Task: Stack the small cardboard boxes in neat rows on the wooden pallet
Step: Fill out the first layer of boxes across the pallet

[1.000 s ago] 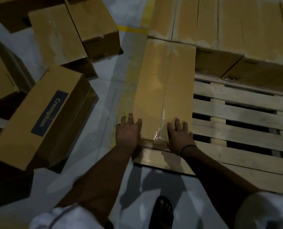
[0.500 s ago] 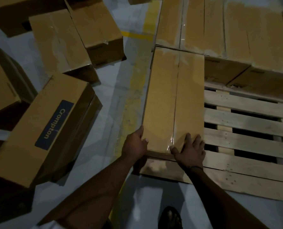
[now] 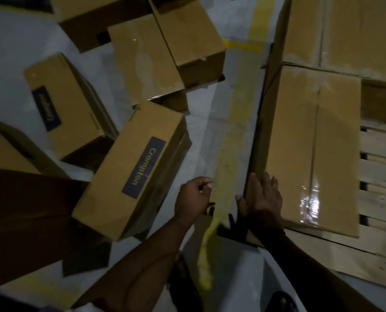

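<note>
Now I see the long brown cardboard box (image 3: pixel 309 143) lying on the slatted wooden pallet (image 3: pixel 379 183), at its left edge, with the long axis pointing away from me. The right hand (image 3: pixel 263 199) presses with straight fingers on its near left corner and clamps nothing. The left hand (image 3: pixel 194 197) hangs loosely curled and empty. I think the tilted brown carton (image 3: pixel 111 199) comes next. It lies just left of the left hand, the nearer one, with its long axis from near-left to far-right. Its blue label (image 3: pixel 143 167) reads "Crompton".

Ten-odd boxes (image 3: pixel 131 172), one pallet (image 3: pixel 379 199), two hands (image 3: pixel 193 199)
</note>
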The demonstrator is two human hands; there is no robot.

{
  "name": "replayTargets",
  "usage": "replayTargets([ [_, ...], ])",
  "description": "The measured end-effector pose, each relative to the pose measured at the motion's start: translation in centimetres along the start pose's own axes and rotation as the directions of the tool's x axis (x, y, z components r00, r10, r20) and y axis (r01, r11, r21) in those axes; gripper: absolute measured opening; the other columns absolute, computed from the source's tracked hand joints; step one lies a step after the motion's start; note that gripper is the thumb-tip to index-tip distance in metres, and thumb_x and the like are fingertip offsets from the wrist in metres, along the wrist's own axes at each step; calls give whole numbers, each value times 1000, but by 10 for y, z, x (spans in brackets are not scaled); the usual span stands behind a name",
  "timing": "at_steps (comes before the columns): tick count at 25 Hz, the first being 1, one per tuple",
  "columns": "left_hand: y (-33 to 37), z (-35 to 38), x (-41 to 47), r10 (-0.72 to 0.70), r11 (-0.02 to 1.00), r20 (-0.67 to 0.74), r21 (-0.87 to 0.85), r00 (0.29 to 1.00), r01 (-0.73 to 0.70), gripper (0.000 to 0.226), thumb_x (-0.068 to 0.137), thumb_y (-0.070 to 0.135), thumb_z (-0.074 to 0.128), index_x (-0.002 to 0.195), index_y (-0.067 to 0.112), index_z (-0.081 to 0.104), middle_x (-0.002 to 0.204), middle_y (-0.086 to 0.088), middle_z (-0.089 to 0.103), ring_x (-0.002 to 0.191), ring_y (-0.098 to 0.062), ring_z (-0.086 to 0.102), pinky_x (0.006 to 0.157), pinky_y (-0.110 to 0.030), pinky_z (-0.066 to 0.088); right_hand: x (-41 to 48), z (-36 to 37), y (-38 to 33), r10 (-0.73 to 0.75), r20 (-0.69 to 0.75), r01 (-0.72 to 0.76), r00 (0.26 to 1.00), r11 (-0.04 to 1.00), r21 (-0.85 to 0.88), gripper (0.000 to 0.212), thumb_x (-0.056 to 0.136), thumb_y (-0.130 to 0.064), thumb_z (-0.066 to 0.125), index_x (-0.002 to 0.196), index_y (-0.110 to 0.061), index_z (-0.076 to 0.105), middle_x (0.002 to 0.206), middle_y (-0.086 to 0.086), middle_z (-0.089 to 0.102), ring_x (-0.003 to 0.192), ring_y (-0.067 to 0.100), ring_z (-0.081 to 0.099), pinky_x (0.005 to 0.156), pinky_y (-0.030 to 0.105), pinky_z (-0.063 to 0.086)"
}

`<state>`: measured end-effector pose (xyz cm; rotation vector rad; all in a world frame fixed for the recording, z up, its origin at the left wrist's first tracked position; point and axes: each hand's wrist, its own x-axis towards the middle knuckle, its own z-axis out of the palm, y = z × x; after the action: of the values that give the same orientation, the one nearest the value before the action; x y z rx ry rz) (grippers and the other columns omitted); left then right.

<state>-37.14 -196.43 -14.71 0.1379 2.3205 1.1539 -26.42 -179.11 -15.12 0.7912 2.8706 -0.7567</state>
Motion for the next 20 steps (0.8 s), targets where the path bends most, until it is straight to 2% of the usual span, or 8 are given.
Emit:
replayTargets([
  [5,-83,-121,29,-130,982,-221,104,967,156,20,100,30,58,110,23,73,100,0,73,92,-20,68,83,-37,57,10,67,-99,-143,150,134,978,988,70,75,93,-60,41,149,-10,46,158,24,35,145,51,28,109,66,33],
  [7,-124,-160,41,-160,949,-301,217,940,230,20,96,31,61,111,22,71,110,-4,69,96,-24,67,86,-41,57,9,89,-134,-147,211,120,966,983,137,79,93,-62,38,153,-11,40,160,22,31,147,49,25,113,62,29],
  [9,-153,-187,56,-243,882,-280,335,929,332,33,96,33,65,126,20,63,137,-12,55,116,-34,61,97,-46,52,13,109,-161,-125,295,74,947,981,178,78,97,-61,43,158,-15,29,166,15,21,153,39,16,119,55,25],
  [12,-186,-215,76,-320,772,-188,516,929,370,67,96,41,65,151,13,38,161,-18,25,145,-42,32,113,-52,35,13,139,-181,-131,395,48,909,976,212,78,100,-54,52,161,-17,20,168,8,15,155,29,11,120,52,25],
  [15,-199,-231,90,-446,734,-125,516,886,442,104,90,63,63,162,13,8,168,-17,5,151,-48,13,120,-57,20,12,154,-185,-100,455,-21,885,967,253,79,100,-50,55,162,-19,15,168,5,15,155,23,11,122,46,23],
  [17,-201,-231,93,-540,712,-96,478,836,515,116,86,72,62,163,15,-2,169,-14,0,151,-48,6,120,-58,17,10,158,-184,-83,488,-51,869,966,255,79,101,-49,55,162,-21,13,169,3,13,155,20,10,123,44,23],
  [19,-195,-228,87,-486,723,-174,471,856,506,108,84,75,61,162,19,12,166,-16,15,149,-46,16,117,-56,24,9,159,-182,-86,497,-50,863,966,254,79,101,-49,54,162,-20,13,169,2,11,155,21,13,120,44,27],
  [20,-189,-227,82,-400,771,-245,430,883,469,92,85,74,60,155,21,33,156,-16,36,143,-42,32,112,-52,32,9,159,-180,-77,480,-51,874,967,250,79,101,-50,53,162,-19,12,169,2,9,154,22,17,118,44,31],
])
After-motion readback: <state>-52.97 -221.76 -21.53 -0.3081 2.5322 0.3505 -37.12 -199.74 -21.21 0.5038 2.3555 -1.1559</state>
